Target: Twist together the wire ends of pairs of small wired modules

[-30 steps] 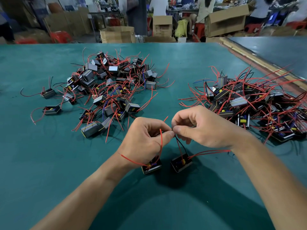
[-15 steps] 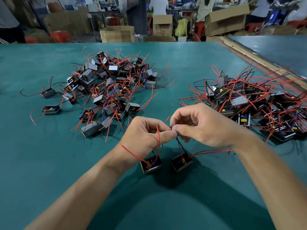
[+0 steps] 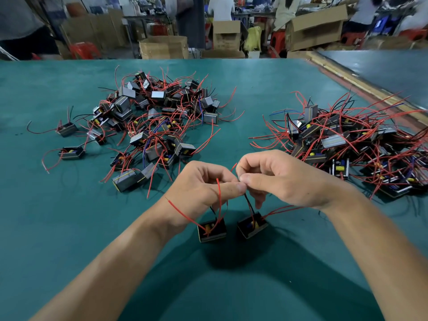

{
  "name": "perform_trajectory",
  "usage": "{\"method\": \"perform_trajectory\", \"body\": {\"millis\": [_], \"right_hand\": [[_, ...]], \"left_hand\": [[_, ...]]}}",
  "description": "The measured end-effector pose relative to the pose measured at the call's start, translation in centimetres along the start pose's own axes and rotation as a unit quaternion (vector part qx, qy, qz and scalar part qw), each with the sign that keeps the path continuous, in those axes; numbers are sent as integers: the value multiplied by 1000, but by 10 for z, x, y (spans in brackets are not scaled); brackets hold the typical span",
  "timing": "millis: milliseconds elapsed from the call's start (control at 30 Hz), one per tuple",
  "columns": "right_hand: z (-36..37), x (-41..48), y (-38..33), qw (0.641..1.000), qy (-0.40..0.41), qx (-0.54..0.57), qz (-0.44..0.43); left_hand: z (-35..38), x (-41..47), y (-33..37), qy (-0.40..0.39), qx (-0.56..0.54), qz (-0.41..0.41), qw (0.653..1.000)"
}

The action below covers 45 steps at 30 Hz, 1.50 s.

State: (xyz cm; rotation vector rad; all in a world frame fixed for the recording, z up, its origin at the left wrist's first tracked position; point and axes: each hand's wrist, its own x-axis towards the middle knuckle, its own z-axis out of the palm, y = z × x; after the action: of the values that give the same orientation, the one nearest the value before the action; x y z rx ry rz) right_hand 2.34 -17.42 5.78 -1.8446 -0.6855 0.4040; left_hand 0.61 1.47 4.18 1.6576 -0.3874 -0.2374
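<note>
The wire ends are hidden where the thumbs and fingertips of the left hand and right hand pinch together, so whether they are twisted cannot be told. The pile of modules by the right edge of the surface is cut off by the picture's right side. Both forearms run off the bottom. People beyond the far edge are blurred and cropped at the top.

Forearms and hands apparently bare.
</note>
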Motion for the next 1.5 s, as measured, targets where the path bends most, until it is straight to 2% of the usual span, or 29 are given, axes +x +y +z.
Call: {"method": "perform_trajectory", "body": {"millis": [200, 367, 533, 800, 1500], "right_hand": [[-5, 4, 8, 990, 104, -92, 6], [-6, 6, 12, 988, 119, -80, 49], [-3, 9, 19, 980, 129, -127, 81], [0, 11, 19, 973, 180, -129, 61], [2, 7, 10, 981, 172, -55, 68]], "left_hand": [[3, 3, -1, 49, -20, -22, 998], [3, 4, -3, 75, 0, -1, 997], [3, 7, -8, 126, 29, 24, 991], [-1, 11, -16, 195, 80, 45, 977], [3, 8, -10, 156, 91, 46, 982]]}}
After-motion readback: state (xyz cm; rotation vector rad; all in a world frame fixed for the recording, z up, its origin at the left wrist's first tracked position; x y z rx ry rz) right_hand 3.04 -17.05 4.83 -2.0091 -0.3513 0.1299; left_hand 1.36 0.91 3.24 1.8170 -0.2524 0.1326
